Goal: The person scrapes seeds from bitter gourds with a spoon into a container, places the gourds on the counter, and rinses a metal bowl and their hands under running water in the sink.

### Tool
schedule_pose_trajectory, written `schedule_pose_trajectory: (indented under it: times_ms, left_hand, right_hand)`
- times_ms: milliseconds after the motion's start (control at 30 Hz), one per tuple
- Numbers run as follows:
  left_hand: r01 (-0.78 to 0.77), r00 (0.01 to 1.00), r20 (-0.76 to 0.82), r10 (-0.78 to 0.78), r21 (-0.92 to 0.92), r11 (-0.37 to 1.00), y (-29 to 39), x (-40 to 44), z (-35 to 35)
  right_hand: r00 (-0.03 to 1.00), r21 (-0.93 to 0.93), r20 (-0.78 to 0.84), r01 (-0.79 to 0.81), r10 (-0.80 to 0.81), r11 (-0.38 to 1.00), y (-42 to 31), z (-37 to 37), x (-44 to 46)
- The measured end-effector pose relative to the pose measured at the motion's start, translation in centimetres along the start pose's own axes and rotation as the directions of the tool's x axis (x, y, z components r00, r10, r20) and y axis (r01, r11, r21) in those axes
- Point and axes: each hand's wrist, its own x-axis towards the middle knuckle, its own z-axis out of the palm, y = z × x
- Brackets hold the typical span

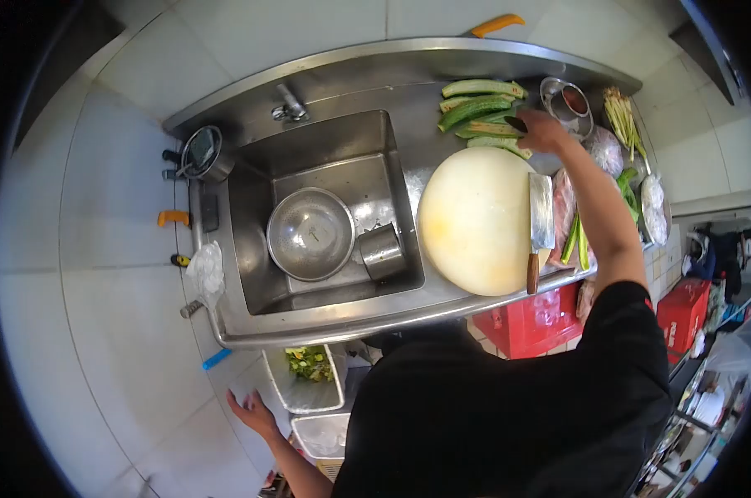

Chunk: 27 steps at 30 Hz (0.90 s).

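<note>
My right hand [544,130] reaches over the back right of the steel counter, beside several lengthwise-cut green gourds [475,110]. Its fingers are closed around something small and dark, which they partly cover; I cannot make out what it is. Down at the left, my left hand [253,413] hangs in the air near a white bin [339,390], fingers apart and holding nothing. A cleaver [541,216] with a wooden handle lies along the right side of the round cutting board [475,224].
The sink [263,178] holds a metal strainer bowl [310,234] and a metal pot [382,251]. Raw meat [563,216], green stalks [582,243] and a bowl [554,87] crowd the counter's right end. A red container [533,324] stands below the front edge.
</note>
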Motion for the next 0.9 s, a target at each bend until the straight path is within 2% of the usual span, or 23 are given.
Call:
schedule_pose_trajectory:
  times_ms: [33,67,100,133,167,200,233,267,300,367,400,433,467,500,533,600,633,667,700,733,767,833,900]
  left_hand:
    - [0.003,0.999,0.045,0.003,-0.131,0.991,2.1,0.8,1.2]
    - [0.012,0.997,0.083,0.009,-0.255,0.967,4.2,1.6,2.1]
    - [0.064,0.982,0.189,0.009,-0.378,0.923,8.0,1.8,2.9]
    - [0.021,0.974,0.208,0.088,-0.473,0.881,10.3,1.9,4.5]
    - [0.102,0.922,0.360,0.144,-0.582,0.807,12.3,2.0,5.7]
    - [0.158,0.838,0.482,0.256,-0.664,0.731,18.9,1.2,5.3]
    - [0.318,0.718,0.609,0.337,-0.718,0.619,19.9,1.1,6.5]
    - [0.534,0.576,0.741,0.344,-0.660,0.528,23.1,0.8,6.2]
    - [0.631,0.489,0.813,0.317,-0.580,0.515,25.0,0.6,5.9]
    - [0.822,0.203,0.870,0.449,-0.401,0.405,24.7,1.3,5.2]
    - [0.841,0.158,0.893,0.421,-0.345,0.416,23.6,1.7,5.0]
    - [0.856,0.107,0.912,0.397,-0.287,0.429,22.6,1.5,4.6]
    - [0.884,0.125,0.903,0.411,-0.289,0.367,21.7,0.9,3.8]
    - [0.882,0.065,0.877,0.476,-0.273,0.384,19.4,1.0,3.6]
    - [0.883,0.085,0.872,0.482,-0.290,0.369,17.2,0.7,3.4]
    - [0.885,0.115,0.864,0.490,-0.313,0.344,14.4,-0.7,2.4]
    - [0.851,0.219,0.848,0.483,-0.409,0.331,13.8,-1.3,1.4]
    - [0.804,0.326,0.819,0.473,-0.503,0.317,13.3,-1.7,0.4]
    - [0.800,0.346,0.813,0.468,-0.516,0.305,12.8,-2.2,-0.6]
    - [0.743,0.487,0.744,0.457,-0.628,0.231,12.6,-2.7,-1.5]
    - [0.666,0.615,0.659,0.433,-0.728,0.163,12.4,-3.1,-2.4]
    - [0.612,0.678,0.625,0.387,-0.772,0.174,12.5,-3.5,-4.1]
    - [0.499,0.758,0.529,0.381,-0.847,0.183,12.9,-3.9,-6.1]
  right_hand:
    - [0.992,0.027,-0.076,0.107,-0.105,0.994,-2.7,-0.9,-0.7]
    - [0.991,0.049,-0.083,0.108,-0.103,0.993,-5.5,-1.7,-2.1]
    - [0.992,0.168,-0.053,0.125,-0.118,0.978,-10.5,-3.9,-3.9]
    - [0.977,0.269,-0.118,0.206,-0.180,0.941,-13.5,-3.0,-4.8]
    - [0.968,0.353,-0.176,0.234,-0.181,0.906,-17.8,-2.4,-6.3]
    - [0.946,0.496,-0.201,0.321,-0.253,0.807,-21.9,-1.7,-7.8]
    - [0.930,0.536,-0.180,0.367,-0.322,0.760,-26.3,-1.8,-9.7]
    - [0.893,0.569,-0.213,0.443,-0.396,0.693,-30.2,-1.3,-11.4]
    - [0.852,0.601,-0.242,0.508,-0.465,0.618,-33.7,-0.8,-13.0]
    - [0.720,0.516,-0.212,0.657,-0.660,0.550,-39.2,-1.5,-15.9]
    - [0.599,0.497,-0.260,0.756,-0.757,0.427,-41.0,-1.5,-16.9]
    - [0.533,0.410,-0.168,0.803,-0.829,0.433,-42.8,-2.7,-17.8]
    - [0.465,0.386,-0.149,0.840,-0.872,0.382,-44.2,-2.4,-18.3]
    - [0.400,0.360,-0.134,0.872,-0.907,0.331,-45.2,-2.2,-18.8]
    - [0.391,0.357,-0.137,0.877,-0.910,0.323,-45.9,-1.9,-19.3]
    - [0.299,0.473,-0.204,0.864,-0.932,0.174,-46.9,-1.5,-20.3]
    - [0.286,0.471,-0.201,0.867,-0.937,0.164,-47.3,-1.6,-20.6]
    - [0.364,0.544,-0.244,0.819,-0.899,0.184,-47.5,-1.9,-20.8]
    - [0.441,0.616,-0.277,0.764,-0.854,0.194,-48.0,-2.1,-20.8]
    - [0.507,0.584,-0.328,0.772,-0.797,0.250,-48.6,-2.0,-21.0]
    - [0.490,0.584,-0.328,0.777,-0.808,0.234,-49.5,-2.0,-21.3]
    - [0.695,0.631,-0.143,0.612,-0.705,0.476,-51.5,-2.8,-22.3]
    - [0.659,0.606,-0.257,0.680,-0.707,0.413,-53.4,-2.3,-23.2]
